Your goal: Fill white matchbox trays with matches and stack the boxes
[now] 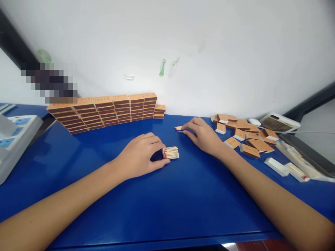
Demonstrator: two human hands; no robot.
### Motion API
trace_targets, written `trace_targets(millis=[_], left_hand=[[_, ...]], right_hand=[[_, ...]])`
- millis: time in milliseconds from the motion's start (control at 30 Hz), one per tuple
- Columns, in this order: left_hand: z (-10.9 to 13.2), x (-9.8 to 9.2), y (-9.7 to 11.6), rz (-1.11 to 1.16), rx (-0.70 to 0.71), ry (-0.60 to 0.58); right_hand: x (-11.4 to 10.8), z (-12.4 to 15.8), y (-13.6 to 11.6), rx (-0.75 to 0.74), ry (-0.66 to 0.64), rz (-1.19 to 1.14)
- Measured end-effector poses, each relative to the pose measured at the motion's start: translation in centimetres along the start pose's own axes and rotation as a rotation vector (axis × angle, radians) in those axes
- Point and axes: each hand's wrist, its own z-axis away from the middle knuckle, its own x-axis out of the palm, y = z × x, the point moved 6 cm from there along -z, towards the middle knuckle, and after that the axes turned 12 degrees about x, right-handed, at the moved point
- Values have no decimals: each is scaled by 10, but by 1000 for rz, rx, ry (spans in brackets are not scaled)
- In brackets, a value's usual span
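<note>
My left hand point(143, 155) grips the left end of a small white matchbox tray point(178, 154) between thumb and fingers. Matches point(171, 152) with red heads toward the left lie in the tray, which rests on the blue table point(157, 202). Farther back and to the right, my right hand point(200, 134) reaches down to the table, its thumb and index finger pinched at a match point(180, 131). A few more matches point(178, 128) lie just behind, by the same fingertips.
A long stack of orange matchboxes point(116, 109) stands against the wall. Scattered matchboxes point(250, 150), two white trays point(276, 166), one holding matches, and a white device point(281, 122) are at the right. A power strip point(21, 136) is at the left.
</note>
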Motion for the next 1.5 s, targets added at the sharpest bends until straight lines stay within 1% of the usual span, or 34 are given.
trace_targets(millis=[267, 367, 467, 567, 700, 767, 867, 967, 1033, 1100, 1233, 1333, 1400, 1500], left_hand=[[0, 0, 0, -3, -4, -13], [0, 0, 0, 2, -6, -19], [0, 0, -1, -7, -5, -13], [0, 0, -1, -17, -1, -6], [0, 0, -1, -22, 5, 2], [0, 0, -1, -23, 4, 1], [0, 1, -1, -24, -2, -3], [0, 2, -2, -19, -5, -3], [-1, 1, -2, -14, -7, -2], [-1, 1, -2, -9, -9, -3], [-1, 0, -2, -2, -11, -18], [-1, 0, -1, 1, -13, -23], [-1, -1, 0, 2, -8, -22], [-1, -1, 1, 1, -6, -21]], right_hand=[[1, -1, 0, -2, -22, -9], [-1, 0, -5, -12, -50, 1], [-7, 4, -24, -49, -66, -24], [-15, 11, -56, -101, -78, -50], [-20, 20, -94, -220, -83, 40], [-19, 24, -104, -276, -73, 111], [-18, 28, -111, -321, -56, 202], [-20, 30, -115, -352, -36, 200], [-22, 28, -111, -352, -35, 156], [-24, 23, -99, -309, -30, 112], [-24, 8, -53, -157, 35, 53], [-15, 0, -22, -83, 26, 50], [-9, -2, -11, -62, 12, 54], [-4, -3, -7, -61, 3, 58]])
